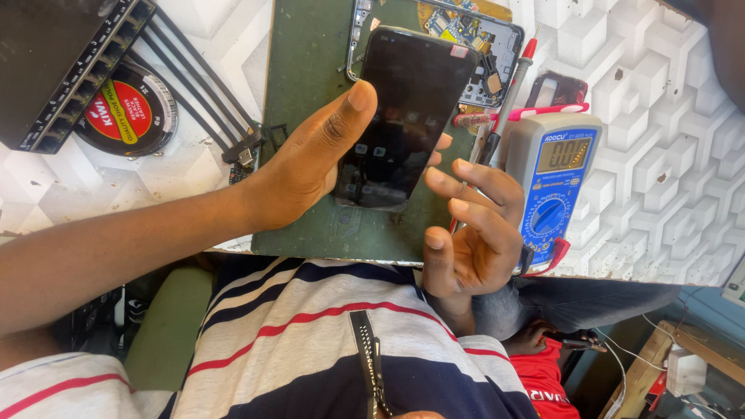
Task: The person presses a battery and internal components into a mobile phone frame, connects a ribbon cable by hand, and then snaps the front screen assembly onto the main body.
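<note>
A white tabletop (660, 147) moulded in raised, blocky geometric relief fills most of the view, its surface chipped and speckled with small dark marks; beyond its near edge the floor area shows a wooden piece and loose wires, and another person in a red shirt (547, 372) sits low at the right. Flat on the table lies a dull green work mat (310, 93), smooth and scuffed. At the upper left corner a black boxy device (54, 62) with a row of ports rests with black cables running from it, beside a round flat tin (128, 112) with a red and black lid. On the mat's right edge sits a grey and blue multimeter (555, 186) with a round dial and a small display. A dark, glossy phone screen panel (407, 116), a thin rounded rectangle, is held tilted above the mat, just in front of an opened phone frame (485, 46) whose circuit parts are exposed. The left hand (310, 163) grips the panel's left edge, thumb pressed on the glass and fingers behind. The right hand (473, 233) is open, fingers curled loosely, fingertips near the panel's lower right edge. A thin red-tipped probe (516, 77) lies beside the meter.
</note>
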